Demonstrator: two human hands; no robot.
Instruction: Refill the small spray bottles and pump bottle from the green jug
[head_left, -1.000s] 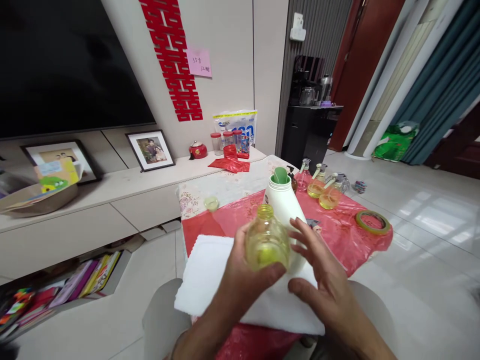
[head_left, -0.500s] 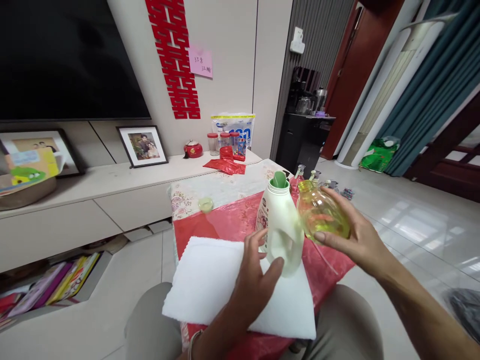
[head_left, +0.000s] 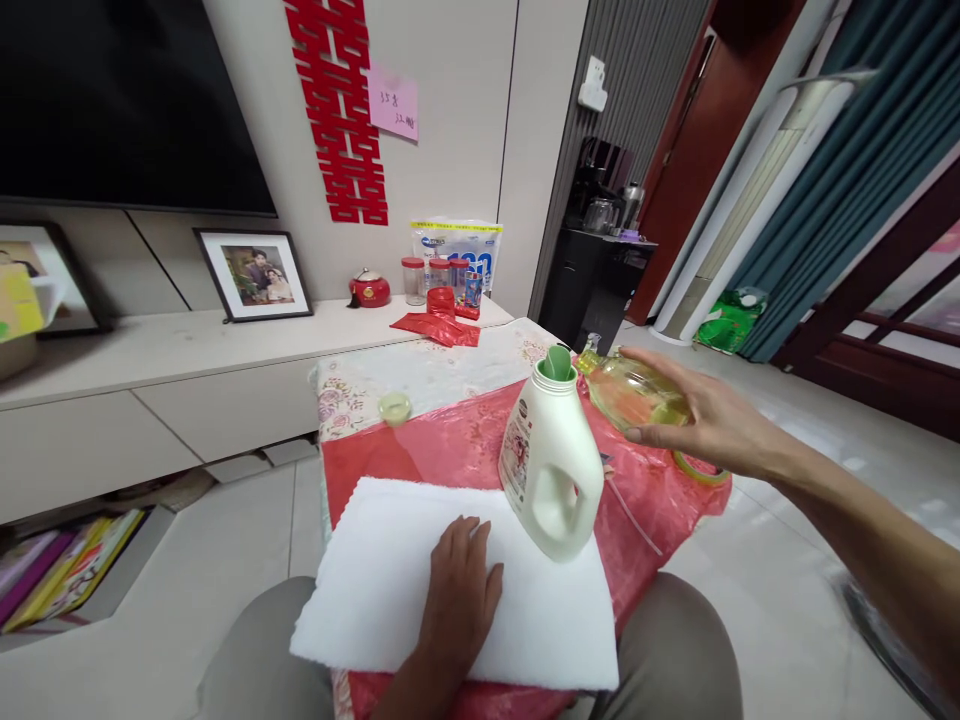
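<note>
The clear bottle point(head_left: 637, 395), about half full of yellow liquid, lies tilted in the right hand point(head_left: 712, 425), fingers wrapped around its belly, its neck touching or just short of the green funnel point(head_left: 557, 362) at 9 o'clock from it. The funnel sits in the mouth of a white jug point(head_left: 551, 460), whose pink label is too blurred to read. At 7 o'clock from the jug the left hand point(head_left: 457, 595) rests flat, fingers spread and loose, on a white towel point(head_left: 375, 590) overhanging the table's near edge. A red sheet point(head_left: 465, 445) covers the table, with open room at the jug's 10 o'clock beside a small pale cap point(head_left: 394, 407). A tape roll point(head_left: 705, 472) lies at the right edge. On the wall at 12, a pink note point(head_left: 392, 103) bears handwriting that I cannot make out.
</note>
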